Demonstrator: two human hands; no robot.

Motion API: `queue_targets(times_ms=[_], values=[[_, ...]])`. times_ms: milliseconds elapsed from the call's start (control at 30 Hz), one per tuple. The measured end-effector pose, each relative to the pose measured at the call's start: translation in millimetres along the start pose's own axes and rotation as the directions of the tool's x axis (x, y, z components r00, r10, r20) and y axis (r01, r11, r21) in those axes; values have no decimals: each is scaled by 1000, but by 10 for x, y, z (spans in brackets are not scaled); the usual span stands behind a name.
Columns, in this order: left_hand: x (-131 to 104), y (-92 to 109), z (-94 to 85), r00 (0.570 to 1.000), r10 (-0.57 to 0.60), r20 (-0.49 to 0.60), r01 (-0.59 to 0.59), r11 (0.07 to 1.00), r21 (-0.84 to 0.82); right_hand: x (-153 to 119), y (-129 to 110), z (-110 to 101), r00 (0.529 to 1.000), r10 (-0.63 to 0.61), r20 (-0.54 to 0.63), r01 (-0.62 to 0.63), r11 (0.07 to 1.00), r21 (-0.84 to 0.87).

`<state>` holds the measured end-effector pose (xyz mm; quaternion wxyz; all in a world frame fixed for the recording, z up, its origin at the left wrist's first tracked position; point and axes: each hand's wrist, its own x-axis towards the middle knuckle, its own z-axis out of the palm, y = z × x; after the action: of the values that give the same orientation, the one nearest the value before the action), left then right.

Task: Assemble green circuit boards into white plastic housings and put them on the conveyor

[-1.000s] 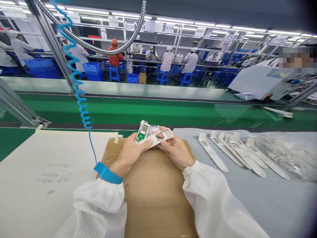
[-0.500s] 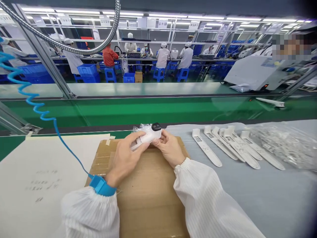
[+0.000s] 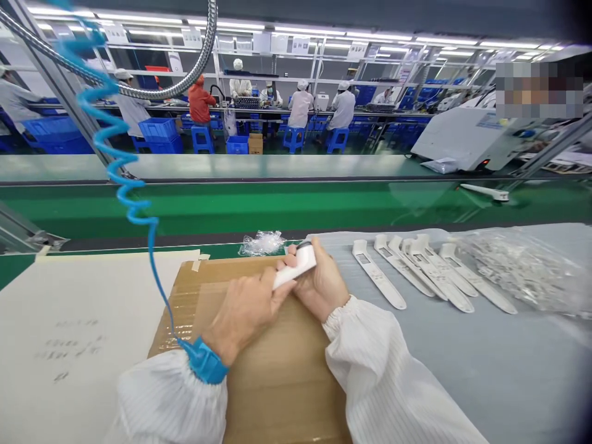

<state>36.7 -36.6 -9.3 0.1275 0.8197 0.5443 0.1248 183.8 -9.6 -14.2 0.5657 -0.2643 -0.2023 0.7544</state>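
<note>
Over the cardboard box, both hands hold a white handheld device with a dark cap on its head, shaped like a forehead thermometer. My left hand is closed round its lower end and hides that part. My right hand cups the head end from the side and below, fingers wrapped behind it. A blue wrist strap with a coiled cord is on my left wrist. Just beyond the box's far edge lies a crumpled clear plastic bag.
Several long white plastic covers lie on the grey mat at right, beside a clear bag of small parts. A white sheet is taped down at left. Past the green conveyor belt, people in work clothes sit at benches.
The white device has tilted more upright and shifted slightly right, its head turned. My left hand has rolled over its lower end. The blue cord has swung right.
</note>
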Motion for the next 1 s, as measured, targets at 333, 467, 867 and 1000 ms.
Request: queue_targets(times_ms=[333,467,867,1000], values=[[16,-22,74,833,111,-542,-216,967,-135,-40,355,118,986,-69,150,88,989,-118],[47,-63,97,783,175,-597,-303,945,-120,-65,282,114,993,-13,116,23,996,-84],[50,-298,-178,997,-80,14,74,819,-569,95,109,-38,991,-46,-128,42,999,-33],[327,-666,-494,899,-424,107,379,634,-674,110,186,-119,994,-50,-97,36,990,-135]])
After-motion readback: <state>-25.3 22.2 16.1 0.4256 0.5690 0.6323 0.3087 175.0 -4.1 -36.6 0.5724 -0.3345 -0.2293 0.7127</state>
